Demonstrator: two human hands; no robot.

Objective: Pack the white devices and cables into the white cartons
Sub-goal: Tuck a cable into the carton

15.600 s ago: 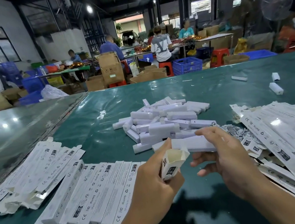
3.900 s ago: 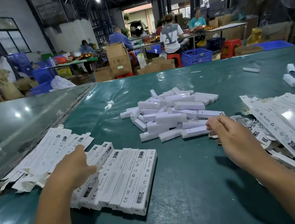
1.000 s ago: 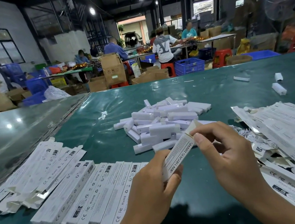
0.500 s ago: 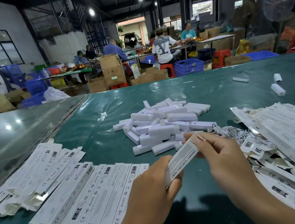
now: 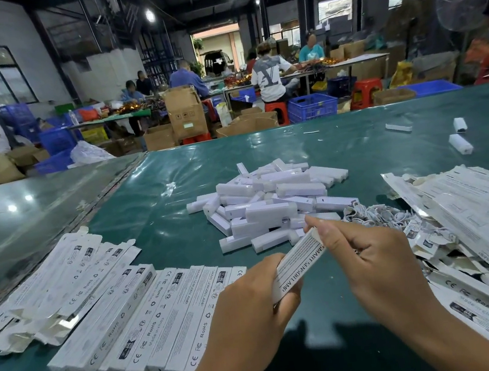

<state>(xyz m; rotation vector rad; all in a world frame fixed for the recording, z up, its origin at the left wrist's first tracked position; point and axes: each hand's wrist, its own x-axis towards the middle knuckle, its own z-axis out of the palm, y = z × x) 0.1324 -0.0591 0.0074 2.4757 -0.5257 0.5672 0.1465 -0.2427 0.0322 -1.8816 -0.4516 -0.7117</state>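
Between both hands, left hand (image 5: 254, 306) and right hand (image 5: 373, 264) grip one slanted carton (image 5: 298, 264).

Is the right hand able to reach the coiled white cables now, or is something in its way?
Probably yes. The coiled white cables lie uncovered just beyond the right hand, with nothing between them. However, that hand pinches the end of the carton, which the left hand also grips, so it must let go first.
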